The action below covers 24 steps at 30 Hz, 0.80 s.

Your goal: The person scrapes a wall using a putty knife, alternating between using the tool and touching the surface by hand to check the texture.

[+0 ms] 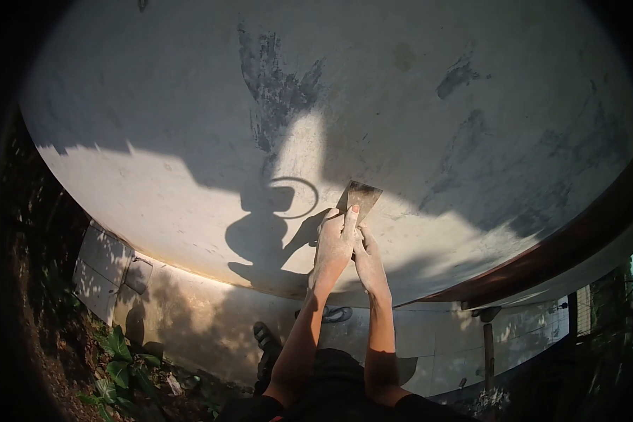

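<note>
A flat metal scraper (363,198) with a wide, stained blade points up and slightly right in front of the pale wall (387,126). My left hand (335,239) is closed around its lower part, with the thumb lying on the blade. Just to the right, my right hand (368,259) is closed at the scraper's lower end, touching my left hand. Whitish dust covers both hands. The handle is mostly hidden by the fingers. Whether the blade touches the wall cannot be told.
Dark grey patches (278,88) mark the wall, and shadows fall across it. Below run a paved strip (190,302), green plants (119,362) at the lower left, a foot in a sandal (266,337) and a post (488,352) at the lower right.
</note>
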Motion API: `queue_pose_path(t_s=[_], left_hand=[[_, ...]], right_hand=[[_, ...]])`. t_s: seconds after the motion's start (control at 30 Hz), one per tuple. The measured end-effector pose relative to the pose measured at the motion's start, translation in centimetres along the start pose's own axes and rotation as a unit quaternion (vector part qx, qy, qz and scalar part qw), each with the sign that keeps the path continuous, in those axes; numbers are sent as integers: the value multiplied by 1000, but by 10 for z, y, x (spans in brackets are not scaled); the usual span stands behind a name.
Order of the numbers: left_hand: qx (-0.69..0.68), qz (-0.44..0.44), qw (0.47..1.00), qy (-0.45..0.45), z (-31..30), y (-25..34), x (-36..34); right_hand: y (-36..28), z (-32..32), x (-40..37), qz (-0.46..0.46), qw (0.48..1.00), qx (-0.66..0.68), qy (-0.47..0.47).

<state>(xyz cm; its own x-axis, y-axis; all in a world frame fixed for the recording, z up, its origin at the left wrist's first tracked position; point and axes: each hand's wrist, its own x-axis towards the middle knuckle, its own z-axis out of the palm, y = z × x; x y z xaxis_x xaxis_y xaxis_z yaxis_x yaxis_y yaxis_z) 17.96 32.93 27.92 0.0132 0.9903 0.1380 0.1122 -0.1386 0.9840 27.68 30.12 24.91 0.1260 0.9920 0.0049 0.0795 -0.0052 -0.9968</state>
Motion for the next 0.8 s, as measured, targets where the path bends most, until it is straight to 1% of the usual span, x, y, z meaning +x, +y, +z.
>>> queue_pose_path(t_s=[0.07, 0.1, 0.13, 0.17, 0.2, 0.23, 0.27, 0.3, 0.33, 0.37, 0.4, 0.43, 0.47, 0.53, 0.57, 0.6, 0.67, 0.7, 0.73, 0.77, 0.8], left_hand=[[23, 68, 997, 18, -1, -2, -2], [8, 63, 998, -10, -5, -5, -1], [3, 66, 998, -15, -6, -6, -1], [-5, 123, 991, 53, -4, -7, -3], [-13, 180, 976, 121, -4, -8, -4], [-5, 191, 975, 117, -11, -8, -7], [51, 193, 971, 131, -13, -13, -8], [38, 189, 973, 129, -14, -10, -10], [24, 184, 974, 128, -16, -6, -12], [16, 182, 975, 126, -18, -9, -12], [58, 211, 969, 111, -21, -13, -10], [99, 241, 961, 98, -25, -16, -8], [91, 242, 961, 99, -29, -19, -7], [164, 224, 959, 63, -35, -24, -8], [201, 219, 953, 52, -40, -27, -7], [194, 217, 955, 53, -45, -29, -7], [252, 216, 943, 35, -55, -32, -6], [259, 210, 942, 34, -58, -34, -6], [256, 210, 943, 32, -61, -37, -5], [262, 209, 941, 40, -63, -40, -4], [268, 207, 940, 47, -65, -43, -3]], right_hand=[[-2, 11, -3, -5, 999, -22, 28], [-11, 19, -8, -38, 996, 17, 84], [-16, 24, -11, -71, 986, 56, 139], [-15, 24, -11, -97, 981, 76, 152], [-20, 23, -13, -100, 980, 71, 160], [-28, 23, -17, -116, 973, 46, 192], [-33, 22, -19, -132, 965, 20, 224], [-31, 20, -18, -163, 951, -30, 260], [-27, 17, -16, -165, 950, -38, 264], [-22, 15, -16, -189, 935, -99, 284], [-19, 14, -17, -213, 915, -160, 303], [-17, 11, -24, -176, 915, -218, 289], [-16, 11, -23, -179, 913, -224, 290], [-15, 12, -20, -296, 848, -337, 282], [-22, 14, -26, -251, 839, -390, 283], [-27, 15, -26, -253, 837, -397, 281], [-34, 16, -27, -234, 845, -411, 252], [-35, 17, -27, -233, 843, -415, 252], [-35, 18, -28, -213, 853, -407, 248], [-35, 18, -28, -193, 863, -399, 244], [-34, 20, -29, -192, 861, -403, 246]])
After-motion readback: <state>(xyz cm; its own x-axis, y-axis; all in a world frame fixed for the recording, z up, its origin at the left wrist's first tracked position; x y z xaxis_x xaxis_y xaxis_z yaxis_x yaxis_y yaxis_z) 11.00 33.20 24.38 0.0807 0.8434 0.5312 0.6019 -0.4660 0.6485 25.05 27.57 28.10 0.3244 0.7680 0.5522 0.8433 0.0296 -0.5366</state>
